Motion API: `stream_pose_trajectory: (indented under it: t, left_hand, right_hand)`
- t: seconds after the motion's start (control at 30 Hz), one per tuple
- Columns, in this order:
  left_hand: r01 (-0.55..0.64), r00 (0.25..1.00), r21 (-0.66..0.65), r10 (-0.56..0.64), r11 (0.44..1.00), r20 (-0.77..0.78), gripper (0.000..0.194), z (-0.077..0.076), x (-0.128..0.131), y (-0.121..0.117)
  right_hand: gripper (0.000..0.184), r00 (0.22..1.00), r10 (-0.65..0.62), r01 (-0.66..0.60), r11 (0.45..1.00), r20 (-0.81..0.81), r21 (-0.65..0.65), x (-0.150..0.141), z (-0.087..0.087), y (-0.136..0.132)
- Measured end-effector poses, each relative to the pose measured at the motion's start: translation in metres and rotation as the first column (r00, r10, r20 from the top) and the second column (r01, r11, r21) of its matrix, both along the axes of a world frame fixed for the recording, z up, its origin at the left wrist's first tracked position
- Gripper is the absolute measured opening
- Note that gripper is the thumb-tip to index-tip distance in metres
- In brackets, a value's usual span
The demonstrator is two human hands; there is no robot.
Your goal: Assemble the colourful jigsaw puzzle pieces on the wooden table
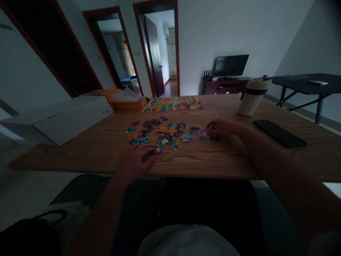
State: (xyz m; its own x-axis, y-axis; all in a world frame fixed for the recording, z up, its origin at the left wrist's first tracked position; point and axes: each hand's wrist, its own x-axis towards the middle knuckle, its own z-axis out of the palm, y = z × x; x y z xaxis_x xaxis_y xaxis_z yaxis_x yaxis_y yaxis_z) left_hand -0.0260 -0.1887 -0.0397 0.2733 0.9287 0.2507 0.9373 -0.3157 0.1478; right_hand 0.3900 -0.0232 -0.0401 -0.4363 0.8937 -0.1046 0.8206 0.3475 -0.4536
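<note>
Purple-and-teal jigsaw piece (pixel 158 151) at my left hand (pixel 137 160), thumb and forefinger pinching its near end, flat on the wooden table (pixel 207 165); I'd guess held low for sliding rather than lifting. Right hand (pixel 221 127): fingers bent down onto a partly joined puzzle section (pixel 203 133); from this far off I can't tell whether they pinch a piece or only press, likely to steady the seams. Loose jigsaw pieces (pixel 163 130) spread between both grips and beyond the left one, presumably so either can reach. Illustrated sheets (pixel 173 104) lie flat past the pile, probably for a clear view. Tumbler (pixel 251 103) and thin black slab (pixel 279 133) right of the right grip, apart from the pieces, likely to spare space. Looks: thin, knobbed edges, orange, teal, purple, dark blue print; details too dim.
</note>
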Motion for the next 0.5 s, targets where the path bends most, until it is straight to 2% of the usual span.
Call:
stream_pose_trajectory:
  t: [0.1, 0.23, 0.4, 0.5]
  left_hand:
    - [-0.052, 0.998, -0.031, 0.051, 0.998, -0.038, 0.047, 0.003, -0.006, 0.003]
    - [-0.039, 0.999, -0.070, 0.036, 0.997, -0.041, 0.052, 0.007, -0.020, 0.005]
    - [-0.037, 0.999, -0.108, 0.039, 0.993, 0.019, 0.054, 0.011, -0.044, 0.003]
    - [-0.080, 0.994, -0.171, 0.092, 0.982, 0.066, 0.057, 0.014, -0.056, 0.002]
  right_hand:
    - [0.056, 1.000, -0.017, 0.016, 1.000, 0.023, 0.023, -0.002, 0.002, -0.001]
    - [0.058, 0.999, -0.012, 0.011, 0.999, 0.035, 0.034, -0.004, 0.004, -0.002]
    - [0.054, 1.000, -0.009, 0.009, 1.000, 0.020, 0.022, -0.004, 0.003, -0.001]
    - [0.053, 0.999, -0.012, 0.012, 1.000, 0.035, 0.008, -0.004, 0.004, -0.002]
